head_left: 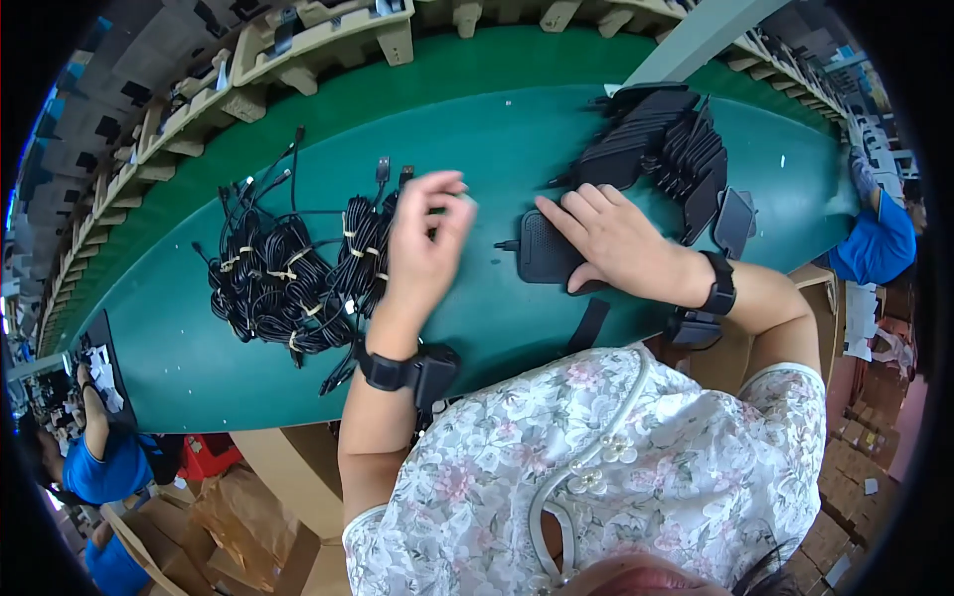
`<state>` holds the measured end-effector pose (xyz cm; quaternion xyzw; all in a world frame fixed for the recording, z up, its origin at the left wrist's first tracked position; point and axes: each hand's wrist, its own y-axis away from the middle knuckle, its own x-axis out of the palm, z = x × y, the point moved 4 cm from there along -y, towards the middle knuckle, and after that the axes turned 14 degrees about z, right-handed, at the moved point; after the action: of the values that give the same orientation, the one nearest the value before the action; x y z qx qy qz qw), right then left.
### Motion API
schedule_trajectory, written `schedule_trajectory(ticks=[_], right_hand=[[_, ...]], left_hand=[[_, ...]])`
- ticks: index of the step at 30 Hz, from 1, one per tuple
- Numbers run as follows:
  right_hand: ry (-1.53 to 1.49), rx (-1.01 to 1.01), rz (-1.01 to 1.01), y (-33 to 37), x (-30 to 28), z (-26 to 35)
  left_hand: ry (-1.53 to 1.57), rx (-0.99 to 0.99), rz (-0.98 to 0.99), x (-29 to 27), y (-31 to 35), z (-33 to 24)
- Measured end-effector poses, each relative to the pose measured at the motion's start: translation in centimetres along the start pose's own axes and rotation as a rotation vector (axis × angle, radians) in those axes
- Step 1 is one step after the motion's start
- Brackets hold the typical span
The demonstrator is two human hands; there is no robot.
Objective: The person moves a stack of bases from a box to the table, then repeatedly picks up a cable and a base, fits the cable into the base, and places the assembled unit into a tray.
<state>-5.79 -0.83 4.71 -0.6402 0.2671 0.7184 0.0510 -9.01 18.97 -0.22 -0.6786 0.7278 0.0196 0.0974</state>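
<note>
My right hand point(621, 243) grips a flat black square device point(545, 248) on the green table, its fingers over the top edge and its thumb at the lower corner. A short black plug or cable end point(507, 245) sticks out from the device's left side. My left hand point(429, 233) is raised beside several bundled black cables point(283, 268), fingers curled toward the thumb. Nothing shows between them, and the fingertips are slightly blurred. Pale ties hold the cable coils. Beyond my right hand, similar black devices point(636, 134) lie overlapped in rows.
Moulded tan trays point(323, 45) line the table's far side, and a pale green post point(701, 45) rises at the far right. A black strip point(588, 326) lies near the front edge. Cardboard boxes point(288, 477) stand below. People in blue work at left point(94, 462) and right point(874, 243).
</note>
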Motion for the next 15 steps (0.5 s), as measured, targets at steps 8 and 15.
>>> schedule_trajectory(ticks=[8,15], right_hand=[[-0.216,-0.213,-0.305,-2.5,-3.0,-1.1],[-0.951,-0.215,-0.542,-8.2,-8.5,-9.2]], left_hand=[[-0.732,0.099,0.322,3.9,1.0,-1.0],[0.162,0.108,-0.034,2.1,1.0,-1.4]])
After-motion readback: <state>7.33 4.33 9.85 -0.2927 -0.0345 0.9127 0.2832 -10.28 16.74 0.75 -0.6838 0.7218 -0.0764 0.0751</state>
